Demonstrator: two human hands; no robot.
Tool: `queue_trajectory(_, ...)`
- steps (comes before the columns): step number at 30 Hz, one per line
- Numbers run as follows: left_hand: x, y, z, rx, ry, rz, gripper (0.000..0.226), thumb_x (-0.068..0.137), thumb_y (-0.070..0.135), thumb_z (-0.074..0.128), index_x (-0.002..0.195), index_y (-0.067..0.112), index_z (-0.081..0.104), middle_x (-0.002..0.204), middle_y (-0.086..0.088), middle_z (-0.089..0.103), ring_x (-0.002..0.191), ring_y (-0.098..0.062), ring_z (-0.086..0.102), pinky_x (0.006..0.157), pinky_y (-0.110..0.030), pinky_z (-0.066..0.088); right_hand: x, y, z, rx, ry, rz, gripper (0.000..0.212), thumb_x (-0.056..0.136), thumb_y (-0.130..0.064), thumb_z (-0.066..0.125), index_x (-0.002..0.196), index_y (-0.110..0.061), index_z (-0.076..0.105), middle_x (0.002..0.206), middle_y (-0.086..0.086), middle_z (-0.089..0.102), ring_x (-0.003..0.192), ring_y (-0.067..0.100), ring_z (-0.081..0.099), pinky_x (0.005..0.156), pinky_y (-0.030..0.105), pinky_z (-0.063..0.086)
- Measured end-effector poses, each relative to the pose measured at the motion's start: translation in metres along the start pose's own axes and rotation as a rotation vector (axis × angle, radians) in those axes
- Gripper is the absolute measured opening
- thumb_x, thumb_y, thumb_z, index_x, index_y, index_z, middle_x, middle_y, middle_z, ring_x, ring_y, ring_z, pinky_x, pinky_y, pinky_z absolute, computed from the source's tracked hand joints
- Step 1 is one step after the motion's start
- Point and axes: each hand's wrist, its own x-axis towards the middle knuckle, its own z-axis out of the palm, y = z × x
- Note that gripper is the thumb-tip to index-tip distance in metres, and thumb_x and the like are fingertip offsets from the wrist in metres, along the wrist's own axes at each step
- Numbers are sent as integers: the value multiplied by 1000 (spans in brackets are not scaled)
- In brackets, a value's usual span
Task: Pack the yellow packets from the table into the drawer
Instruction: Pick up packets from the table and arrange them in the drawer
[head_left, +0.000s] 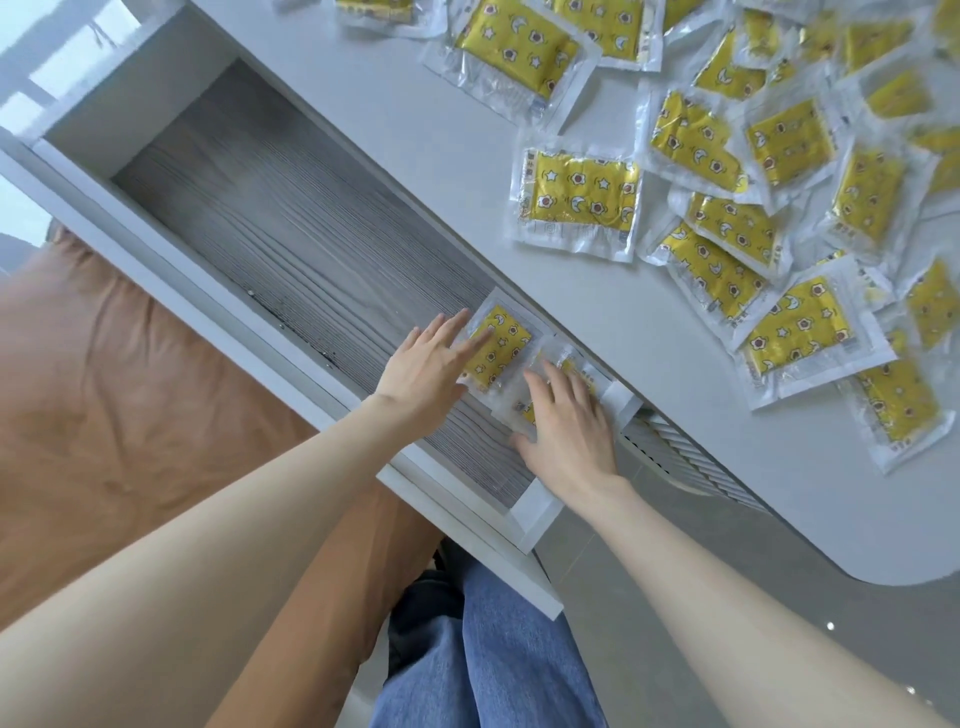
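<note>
The drawer (291, 244) is pulled out and almost bare. Only two yellow packets sit in it, both at the end closest to the person, side by side and just touching. If the packets get laid down loose like this, they could slide over each other and end up crooked, since their clear plastic edges look slippery. The drawer's far end is wide open, so a push too hard could send one skating away (that is only my guess).

The left hand (426, 369) lies flat with fingers spread apart, fingertips resting on the first packet (501, 345) in the drawer. It grips nothing. The right hand (566, 421) is flat too, fingers apart, pressing down on the second packet (558, 364), which it mostly hides.

Many more packets (795, 332) lie in a messy pile on the white table (415, 135), just past the drawer's back edge. So the job looks barely started.
</note>
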Motion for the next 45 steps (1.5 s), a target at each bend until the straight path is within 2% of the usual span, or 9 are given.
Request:
queue_trajectory(3, -25, 12, -32, -109, 59, -78, 60, 96, 21, 52, 149, 29, 25, 153, -2, 29, 140, -25, 30, 110, -40, 32, -22, -9, -27, 98, 37, -36, 49, 96, -28, 50, 142, -18, 37, 145, -1, 43, 134, 19, 37, 109, 35, 30)
queue_trajectory(6, -64, 26, -72, -284, 114, -169, 52, 97, 19, 49, 146, 29, 33, 143, 0, 44, 123, -23, 49, 95, -40, 47, -53, -19, -65, 246, 53, -82, 38, 98, -22, 46, 136, -21, 46, 134, -6, 55, 126, 15, 45, 104, 31, 35)
queue_trajectory(12, -159, 68, -157, -459, 289, -247, 47, 98, 18, 45, 143, 29, 37, 140, -1, 47, 125, -20, 47, 100, -33, 39, -131, -27, -147, 465, 131, -76, 33, 96, -21, 49, 129, -23, 54, 120, -8, 61, 113, 13, 54, 89, 30, 48)
queue_trajectory(16, -205, 100, -199, -485, 359, -235, 45, 97, 22, 47, 141, 31, 40, 134, 2, 51, 109, -20, 55, 92, -31, 42, -182, -14, -194, 557, 208, -42, 31, 95, -21, 49, 125, -24, 56, 119, -10, 62, 111, 14, 54, 92, 36, 48)
queue_trajectory(19, -229, 130, -218, -474, 377, -222, 45, 97, 22, 47, 141, 31, 40, 134, 0, 51, 114, -20, 53, 95, -33, 42, -221, 4, -226, 575, 249, -31, 32, 96, -19, 47, 127, -24, 55, 123, -10, 61, 114, 13, 53, 92, 32, 48)
queue_trajectory(25, -258, 205, -236, -535, 349, -200, 45, 98, 24, 46, 142, 29, 39, 138, -2, 48, 126, -20, 47, 101, -33, 37, -283, 56, -271, 563, 308, 35, 33, 95, -17, 48, 126, -25, 56, 124, -12, 60, 116, 13, 51, 91, 28, 43)
queue_trajectory(32, -257, 329, -244, -511, 353, -150, 46, 97, 28, 45, 143, 32, 36, 141, -2, 46, 124, -22, 49, 99, -39, 43, -350, 156, -309, 569, 397, 31, 31, 95, -20, 49, 124, -24, 57, 120, -10, 62, 113, 18, 54, 92, 35, 47)
queue_trajectory(36, -249, 406, -245, -540, 390, -148, 47, 97, 26, 46, 143, 27, 38, 141, -2, 47, 126, -22, 48, 100, -38, 44, -382, 219, -326, 538, 387, -17, 33, 93, -16, 48, 125, -24, 56, 123, -7, 61, 114, 22, 52, 96, 40, 45)
queue_trajectory(45, -223, 524, -273, -599, 445, -155, 45, 97, 24, 48, 141, 26, 42, 135, -2, 54, 120, -23, 54, 99, -41, 46, -421, 323, -376, 457, 396, -84, 36, 94, -14, 48, 129, -19, 54, 129, -3, 58, 114, 21, 51, 92, 30, 40)
